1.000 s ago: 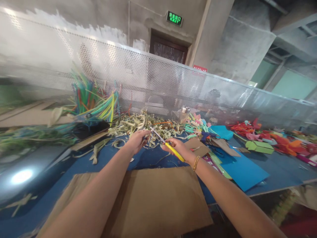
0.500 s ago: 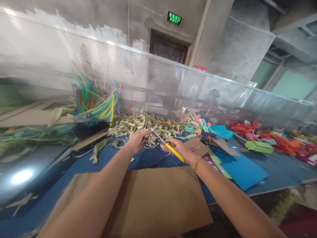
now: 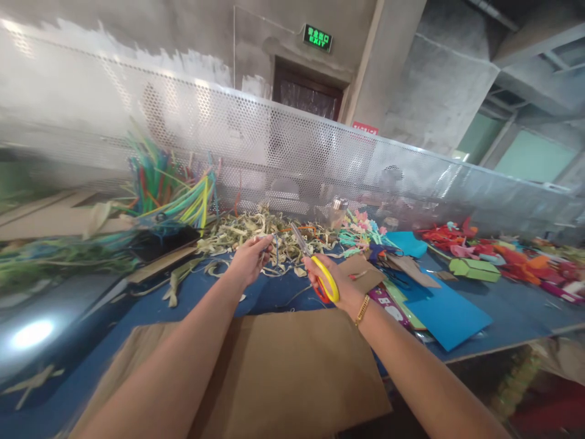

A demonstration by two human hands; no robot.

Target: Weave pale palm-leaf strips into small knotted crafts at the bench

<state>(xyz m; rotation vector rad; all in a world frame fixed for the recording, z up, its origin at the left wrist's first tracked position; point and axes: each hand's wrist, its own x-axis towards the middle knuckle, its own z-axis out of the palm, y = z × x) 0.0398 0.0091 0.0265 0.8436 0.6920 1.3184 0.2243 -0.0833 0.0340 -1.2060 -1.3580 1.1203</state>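
We record the scissors, yellow-handled, gripped in the right hand above the blue table, blades pointing up and away; whether the blades are parted we cannot tell. Just to their left, the left hand pinches a thin strand between thumb and fingertips. Beyond both hands lies a heap of pale strips. A brown cardboard sheet lies under the forearms, a blue paper sheet to the right
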